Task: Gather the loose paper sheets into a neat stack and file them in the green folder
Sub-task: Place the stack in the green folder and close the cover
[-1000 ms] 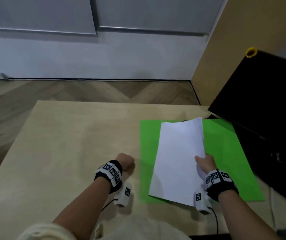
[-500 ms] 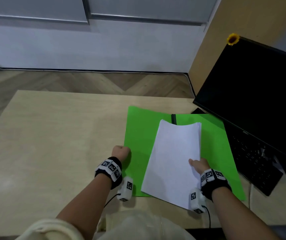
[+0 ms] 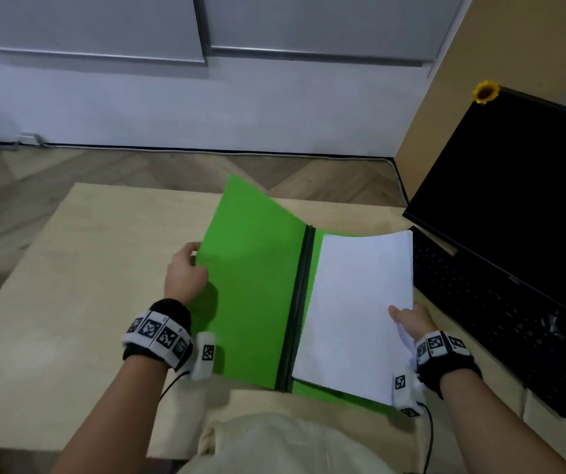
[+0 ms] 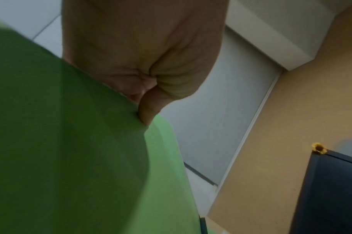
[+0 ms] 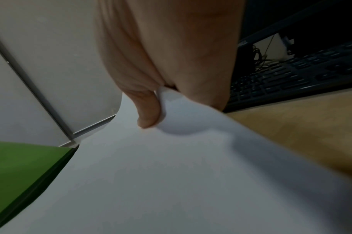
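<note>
Between the hands, the green folder point(image 3: 257, 285) now stands open, where half a second ago it lay shut. The left hand point(image 3: 185, 275) pinches its raised cover; the right hand point(image 3: 411, 319) grips the paper stack point(image 3: 357, 309) over the inner leaf, ready for filing.

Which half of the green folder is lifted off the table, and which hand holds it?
The left cover, gripped at its outer edge by the left hand; it tilts up from the spine. The right half lies under the paper stack, which the right hand holds.
</note>
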`<state>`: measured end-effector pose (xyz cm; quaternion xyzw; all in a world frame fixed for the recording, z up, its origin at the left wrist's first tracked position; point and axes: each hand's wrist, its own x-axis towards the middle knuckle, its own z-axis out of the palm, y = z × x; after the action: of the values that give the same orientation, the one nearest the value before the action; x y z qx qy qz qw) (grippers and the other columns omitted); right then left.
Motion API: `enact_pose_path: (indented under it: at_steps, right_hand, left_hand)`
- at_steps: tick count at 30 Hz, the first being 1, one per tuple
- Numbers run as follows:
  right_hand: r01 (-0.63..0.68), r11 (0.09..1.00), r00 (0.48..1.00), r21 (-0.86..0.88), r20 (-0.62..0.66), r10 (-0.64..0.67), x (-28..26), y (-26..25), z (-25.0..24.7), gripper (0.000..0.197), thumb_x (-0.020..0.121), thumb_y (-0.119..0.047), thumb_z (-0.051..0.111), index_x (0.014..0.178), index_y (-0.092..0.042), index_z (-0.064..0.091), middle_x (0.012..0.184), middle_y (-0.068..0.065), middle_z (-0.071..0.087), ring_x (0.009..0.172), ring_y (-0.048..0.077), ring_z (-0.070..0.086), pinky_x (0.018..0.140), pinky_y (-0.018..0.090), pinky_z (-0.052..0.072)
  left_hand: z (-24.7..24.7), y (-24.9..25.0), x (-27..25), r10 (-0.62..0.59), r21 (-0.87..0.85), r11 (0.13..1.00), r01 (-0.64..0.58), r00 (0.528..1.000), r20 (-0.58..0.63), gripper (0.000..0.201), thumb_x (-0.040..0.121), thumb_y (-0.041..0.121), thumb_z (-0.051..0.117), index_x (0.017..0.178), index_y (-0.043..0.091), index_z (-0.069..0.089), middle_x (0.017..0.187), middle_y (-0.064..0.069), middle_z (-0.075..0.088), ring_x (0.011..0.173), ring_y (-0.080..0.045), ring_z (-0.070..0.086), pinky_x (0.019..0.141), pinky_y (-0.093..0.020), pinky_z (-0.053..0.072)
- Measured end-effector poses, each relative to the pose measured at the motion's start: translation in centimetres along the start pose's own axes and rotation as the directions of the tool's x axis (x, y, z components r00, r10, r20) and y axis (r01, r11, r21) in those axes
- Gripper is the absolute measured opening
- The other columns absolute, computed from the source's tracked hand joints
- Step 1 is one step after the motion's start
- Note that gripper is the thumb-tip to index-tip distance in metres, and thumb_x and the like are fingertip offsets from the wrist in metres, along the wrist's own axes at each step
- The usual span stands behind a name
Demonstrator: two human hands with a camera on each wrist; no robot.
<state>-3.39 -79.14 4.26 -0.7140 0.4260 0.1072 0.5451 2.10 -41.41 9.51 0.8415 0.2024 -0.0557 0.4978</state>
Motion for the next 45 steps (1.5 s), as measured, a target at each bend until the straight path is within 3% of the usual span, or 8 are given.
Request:
enact_pose_path:
  at_steps: [12, 15, 22, 27, 32, 38, 42, 45]
  right_hand:
    - [0.115, 0.985, 0.981, -0.129, 0.172, -0.092, -2.4, -3.7, 10.8, 0.051, 0.094, 0.002, 0.047, 0.140, 0.014, 0.028, 0.148, 0.023, 0.034, 0.137, 0.032, 0.035, 0.099, 0.026, 0.030]
    - [0.117, 0.950, 0.982, -0.291, 0.179, -0.066, -1.1, -3.2, 12.7, 0.056, 0.091, -0.009, 0.054, 0.140, 0.009, 0.033, 0.148, 0.021, 0.037, 0.136, 0.032, 0.038, 0.107, 0.031, 0.031]
    - [0.160, 0.880, 0.987, -0.447, 0.103, -0.126, 0.3, -3.1, 12.6, 0.042, 0.084, -0.008, 0.057, 0.125, 0.000, 0.054, 0.130, 0.019, 0.059, 0.117, 0.036, 0.055, 0.098, 0.039, 0.044]
    - [0.174, 0.810, 0.982, -0.560, 0.042, -0.182, -0.1, -4.3, 12.2, 0.059, 0.084, -0.019, 0.060, 0.135, -0.003, 0.035, 0.138, 0.024, 0.039, 0.125, 0.042, 0.044, 0.101, 0.044, 0.039]
    - [0.524, 0.809, 0.841, -0.265, 0.313, -0.442, -5.2, -8.8, 14.0, 0.054, 0.087, -0.047, 0.054, 0.131, -0.015, 0.046, 0.121, 0.010, 0.056, 0.111, 0.026, 0.057, 0.096, 0.039, 0.047]
    - [0.612, 0.787, 0.694, -0.076, 0.528, -0.489, -11.8, -12.4, 14.3, 0.073, 0.064, -0.081, 0.046, 0.119, -0.034, 0.051, 0.116, -0.002, 0.061, 0.108, 0.020, 0.062, 0.096, 0.044, 0.049]
    - [0.622, 0.760, 0.718, -0.188, 0.525, -0.457, -10.7, -11.0, 11.5, 0.060, 0.075, -0.049, 0.066, 0.126, -0.025, 0.047, 0.118, 0.005, 0.064, 0.104, 0.021, 0.063, 0.093, 0.045, 0.052]
    - [0.523, 0.813, 0.796, -0.254, 0.486, -0.361, -7.9, -8.5, 7.9, 0.053, 0.086, -0.015, 0.063, 0.135, -0.015, 0.042, 0.133, -0.001, 0.052, 0.117, 0.018, 0.054, 0.103, 0.041, 0.044]
  left_hand:
    - [-6.8, 0.1, 0.0, 0.012, 0.162, 0.987, 0.008, 0.992, -0.122, 0.058, 0.081, -0.006, 0.044, 0.135, 0.015, 0.048, 0.116, -0.015, 0.066, 0.089, -0.032, 0.066, 0.080, -0.046, 0.057]
    - [-7.3, 0.2, 0.0, 0.022, 0.152, 0.988, -0.007, 0.995, -0.099, 0.057, 0.081, -0.006, 0.043, 0.134, 0.014, 0.047, 0.115, -0.016, 0.067, 0.093, -0.033, 0.066, 0.084, -0.049, 0.056]
    - [-8.3, 1.5, -1.1, -0.003, 0.088, 0.996, -0.006, 0.995, 0.095, 0.040, 0.090, -0.002, 0.044, 0.127, 0.010, 0.053, 0.111, -0.016, 0.066, 0.090, -0.030, 0.065, 0.078, -0.040, 0.056]
    - [-10.3, 3.6, -3.4, 0.007, 0.136, 0.989, -0.053, 0.947, 0.321, 0.022, 0.099, 0.014, 0.044, 0.110, 0.024, 0.060, 0.104, -0.004, 0.069, 0.089, -0.022, 0.066, 0.079, -0.036, 0.055]
    - [-10.3, 6.0, -6.2, 0.005, 0.112, 0.992, -0.066, 0.879, 0.476, 0.026, 0.101, 0.016, 0.040, 0.118, 0.023, 0.058, 0.110, -0.003, 0.069, 0.099, -0.022, 0.066, 0.079, -0.033, 0.057]
    - [-6.2, 7.7, -8.8, 0.041, 0.025, 0.997, -0.071, 0.793, 0.608, 0.034, 0.101, 0.018, 0.041, 0.131, 0.012, 0.054, 0.124, -0.002, 0.063, 0.107, -0.020, 0.066, 0.076, -0.032, 0.060]
    - [-2.1, 6.3, -8.0, 0.003, 0.034, 0.999, -0.041, 0.690, 0.723, 0.033, 0.100, 0.018, 0.043, 0.131, 0.016, 0.054, 0.120, 0.002, 0.062, 0.106, -0.020, 0.063, 0.087, -0.034, 0.055]
    - [0.7, 3.2, -5.3, -0.119, 0.095, 0.993, 0.075, 0.735, 0.667, 0.034, 0.099, 0.020, 0.046, 0.131, 0.012, 0.053, 0.130, -0.007, 0.058, 0.110, -0.022, 0.059, 0.096, -0.039, 0.050]
